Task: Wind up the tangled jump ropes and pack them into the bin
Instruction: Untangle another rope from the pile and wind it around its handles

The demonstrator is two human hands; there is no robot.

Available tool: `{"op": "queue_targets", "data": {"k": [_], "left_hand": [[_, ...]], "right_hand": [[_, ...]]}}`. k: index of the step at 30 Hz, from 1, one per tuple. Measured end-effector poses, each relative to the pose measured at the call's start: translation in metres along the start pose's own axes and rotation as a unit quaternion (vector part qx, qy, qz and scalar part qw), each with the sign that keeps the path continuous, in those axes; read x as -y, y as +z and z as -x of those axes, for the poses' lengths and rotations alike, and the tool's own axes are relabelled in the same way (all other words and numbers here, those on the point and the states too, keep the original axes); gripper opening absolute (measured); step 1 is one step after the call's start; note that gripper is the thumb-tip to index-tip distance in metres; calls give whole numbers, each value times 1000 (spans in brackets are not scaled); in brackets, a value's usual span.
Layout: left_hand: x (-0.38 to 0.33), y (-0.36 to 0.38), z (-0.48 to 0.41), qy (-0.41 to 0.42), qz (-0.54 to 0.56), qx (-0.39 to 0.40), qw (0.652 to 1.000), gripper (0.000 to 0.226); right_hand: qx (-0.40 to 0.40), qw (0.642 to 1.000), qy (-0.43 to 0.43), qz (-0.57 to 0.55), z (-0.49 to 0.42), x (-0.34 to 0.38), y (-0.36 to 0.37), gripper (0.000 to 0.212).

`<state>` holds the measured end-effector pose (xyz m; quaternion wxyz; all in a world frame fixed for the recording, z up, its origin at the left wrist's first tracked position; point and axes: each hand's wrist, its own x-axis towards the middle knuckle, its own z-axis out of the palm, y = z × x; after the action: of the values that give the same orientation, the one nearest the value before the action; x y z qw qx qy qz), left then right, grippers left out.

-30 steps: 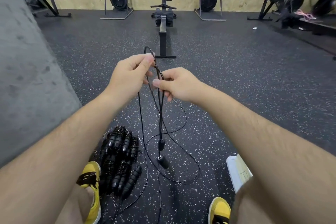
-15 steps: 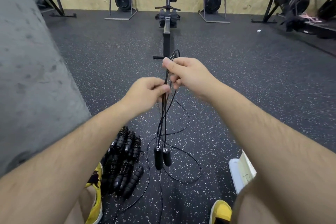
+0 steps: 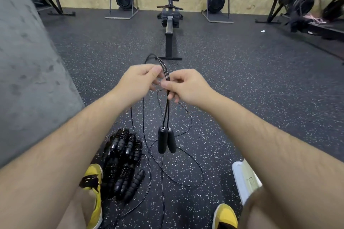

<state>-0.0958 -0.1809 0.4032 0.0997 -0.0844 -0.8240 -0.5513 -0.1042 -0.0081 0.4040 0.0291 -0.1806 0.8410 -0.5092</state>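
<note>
A thin black jump rope [image 3: 166,72] hangs doubled between both hands. My left hand [image 3: 138,80] pinches the strands near the top loop. My right hand [image 3: 184,85] grips the same strands just below and to the right. The rope's two black handles [image 3: 166,140] dangle side by side under my hands, above the floor. Loose loops of the cord [image 3: 189,178] trail on the speckled floor. A pile of wound black jump ropes [image 3: 122,161] lies on the floor by my left foot. The white bin [image 3: 240,174] shows at the lower right, mostly hidden behind my right arm.
A grey concrete wall [image 3: 28,80] stands close on the left. A rowing machine [image 3: 170,29] lies straight ahead, with more machines along the plywood back wall. My yellow shoes [image 3: 94,191] are on the black rubber floor at the bottom.
My left hand rose to the top of the strands while my right hand dropped below it. The two handles hang a little higher and closer together.
</note>
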Motion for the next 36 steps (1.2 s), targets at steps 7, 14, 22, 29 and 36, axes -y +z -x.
{"op": "queue_targets", "data": {"k": [7,14,22,29,36], "left_hand": [[28,16,24,-50,-115,145,982,10],[14,17,16,4,-108,35,994,17],[-7,7,3,36,-56,32,997,19],[-6,6,2,23,-30,31,999,17],[0,4,7,1,11,40,999,15]], "right_hand": [[-59,995,-42,-70,-11,13,-5,21],[-52,989,-6,-137,-10,13,-12,20],[111,990,40,75,10,-14,-4,9],[28,998,16,45,8,-6,0,12],[-63,997,-14,-37,4,0,0,9]]}}
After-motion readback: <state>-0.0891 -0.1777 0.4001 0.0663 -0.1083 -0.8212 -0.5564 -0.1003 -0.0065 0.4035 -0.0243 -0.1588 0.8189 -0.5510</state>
